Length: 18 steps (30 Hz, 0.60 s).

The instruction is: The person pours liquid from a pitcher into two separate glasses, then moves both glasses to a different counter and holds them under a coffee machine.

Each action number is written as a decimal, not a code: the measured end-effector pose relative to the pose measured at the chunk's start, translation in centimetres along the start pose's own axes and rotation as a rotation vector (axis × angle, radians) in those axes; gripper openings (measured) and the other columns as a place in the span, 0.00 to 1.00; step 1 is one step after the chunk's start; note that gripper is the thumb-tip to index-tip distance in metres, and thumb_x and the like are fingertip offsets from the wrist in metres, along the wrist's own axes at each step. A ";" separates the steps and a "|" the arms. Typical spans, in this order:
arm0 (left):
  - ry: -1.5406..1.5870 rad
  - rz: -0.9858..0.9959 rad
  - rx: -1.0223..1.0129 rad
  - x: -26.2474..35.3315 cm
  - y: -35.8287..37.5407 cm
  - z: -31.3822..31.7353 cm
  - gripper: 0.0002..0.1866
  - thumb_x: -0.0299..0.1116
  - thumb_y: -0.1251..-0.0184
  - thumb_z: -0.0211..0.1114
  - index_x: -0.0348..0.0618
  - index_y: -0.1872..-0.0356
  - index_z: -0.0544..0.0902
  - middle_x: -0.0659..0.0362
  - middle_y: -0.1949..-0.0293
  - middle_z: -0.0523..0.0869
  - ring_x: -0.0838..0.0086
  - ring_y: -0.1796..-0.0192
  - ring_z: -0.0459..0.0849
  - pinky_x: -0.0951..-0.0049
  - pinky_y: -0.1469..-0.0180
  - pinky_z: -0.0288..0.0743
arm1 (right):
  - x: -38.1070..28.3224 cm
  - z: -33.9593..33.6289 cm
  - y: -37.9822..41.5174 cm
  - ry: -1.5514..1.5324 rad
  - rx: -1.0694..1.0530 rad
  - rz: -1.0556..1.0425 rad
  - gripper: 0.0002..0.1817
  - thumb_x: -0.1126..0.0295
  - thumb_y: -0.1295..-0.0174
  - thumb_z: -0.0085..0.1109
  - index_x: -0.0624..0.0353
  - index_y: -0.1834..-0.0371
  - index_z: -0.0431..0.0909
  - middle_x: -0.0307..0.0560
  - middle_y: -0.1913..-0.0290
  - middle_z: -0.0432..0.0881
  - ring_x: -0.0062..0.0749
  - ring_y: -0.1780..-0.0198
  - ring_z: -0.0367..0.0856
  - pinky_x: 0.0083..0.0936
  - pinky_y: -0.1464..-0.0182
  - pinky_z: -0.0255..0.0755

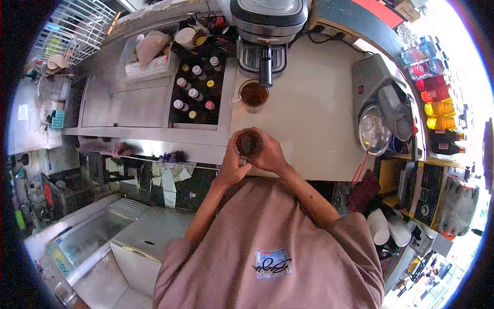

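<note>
Both my hands are wrapped round a glass mug of dark liquid, close to my chest at the front edge of the pale counter. My left hand holds its left side, with the thumb near the handle. Around the right side of the mug curl the fingers of my right hand. A second glass mug with brown liquid stands on the counter beyond my hands, its handle pointing left. Behind that mug is an espresso machine, its portafilter handle pointing toward me.
Left of the mugs, several bottles stand in a dark recess. A plastic bin with bags lies behind it. At the right are a grey appliance, a metal lid and a red-handled utensil by the counter's edge.
</note>
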State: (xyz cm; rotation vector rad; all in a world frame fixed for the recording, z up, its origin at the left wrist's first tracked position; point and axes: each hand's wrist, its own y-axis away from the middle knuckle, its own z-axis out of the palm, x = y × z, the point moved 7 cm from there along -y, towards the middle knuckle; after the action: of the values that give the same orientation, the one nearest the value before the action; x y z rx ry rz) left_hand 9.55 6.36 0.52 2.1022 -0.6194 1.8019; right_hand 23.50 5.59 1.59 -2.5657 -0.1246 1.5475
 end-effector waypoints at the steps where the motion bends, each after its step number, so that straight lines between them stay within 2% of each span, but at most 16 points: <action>1: -0.024 0.009 -0.011 0.3 -0.1 0.0 0.49 0.23 0.50 0.64 0.33 0.23 0.54 0.45 0.26 0.63 0.55 0.21 0.61 0.58 0.18 0.51 | -0.2 -0.1 0.0 -0.004 -0.009 0.031 0.42 0.62 0.52 0.82 0.60 0.34 0.71 0.54 0.42 0.83 0.51 0.41 0.84 0.41 0.40 0.79; 6: -0.094 0.007 -0.056 -0.1 -0.3 -0.1 0.48 0.26 0.49 0.66 0.34 0.23 0.54 0.45 0.25 0.62 0.55 0.21 0.60 0.58 0.18 0.50 | 1.6 0.5 0.5 -0.068 0.027 0.083 0.41 0.63 0.52 0.82 0.60 0.33 0.71 0.54 0.39 0.81 0.49 0.36 0.81 0.40 0.35 0.75; 8: -0.146 0.025 -0.029 0.5 -0.2 -0.3 0.48 0.30 0.47 0.69 0.34 0.23 0.56 0.44 0.23 0.60 0.52 0.20 0.58 0.57 0.18 0.51 | 1.4 0.6 0.2 -0.143 -0.048 -0.006 0.42 0.61 0.50 0.81 0.59 0.32 0.71 0.58 0.35 0.78 0.56 0.33 0.76 0.45 0.30 0.70; 9: -0.147 0.024 -0.032 0.5 -0.2 -0.4 0.48 0.30 0.47 0.69 0.34 0.23 0.56 0.44 0.23 0.60 0.52 0.20 0.58 0.57 0.18 0.51 | 2.0 0.7 0.2 -0.144 -0.046 -0.004 0.42 0.61 0.50 0.81 0.59 0.32 0.71 0.58 0.35 0.78 0.56 0.33 0.76 0.45 0.30 0.70; 11: -0.688 0.045 -0.108 0.0 0.1 -0.4 0.47 0.32 0.46 0.71 0.35 0.24 0.60 0.43 0.23 0.61 0.49 0.19 0.56 0.55 0.19 0.52 | 2.5 1.3 0.3 -0.104 -0.075 -0.081 0.43 0.62 0.52 0.82 0.60 0.32 0.71 0.59 0.34 0.77 0.56 0.31 0.75 0.46 0.28 0.68; 15: -0.661 -0.003 -0.046 -2.0 1.1 -0.5 0.45 0.32 0.46 0.72 0.36 0.25 0.64 0.42 0.25 0.65 0.45 0.21 0.59 0.55 0.20 0.55 | 2.1 0.8 0.7 0.015 -0.083 -0.110 0.43 0.62 0.52 0.81 0.61 0.32 0.71 0.61 0.33 0.76 0.58 0.30 0.74 0.46 0.27 0.67; 17: -0.402 -0.052 0.053 -3.0 1.5 -0.7 0.41 0.29 0.45 0.71 0.37 0.27 0.67 0.42 0.29 0.72 0.45 0.25 0.68 0.54 0.24 0.62 | 1.8 0.6 0.7 0.032 -0.093 -0.048 0.39 0.66 0.46 0.78 0.62 0.31 0.70 0.58 0.32 0.75 0.53 0.28 0.72 0.42 0.25 0.65; 18: -0.401 -0.056 0.054 -2.5 1.5 -0.8 0.41 0.29 0.45 0.71 0.37 0.27 0.67 0.42 0.29 0.72 0.45 0.25 0.68 0.54 0.24 0.62 | 2.1 0.8 0.8 0.031 -0.096 -0.047 0.39 0.66 0.46 0.78 0.62 0.31 0.70 0.58 0.32 0.75 0.53 0.28 0.72 0.42 0.25 0.65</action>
State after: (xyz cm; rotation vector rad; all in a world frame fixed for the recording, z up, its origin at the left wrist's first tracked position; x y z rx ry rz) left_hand 7.87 5.79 -1.91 2.5147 -0.6026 1.3879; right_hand 23.74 5.16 -0.71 -2.6380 -0.2599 1.5203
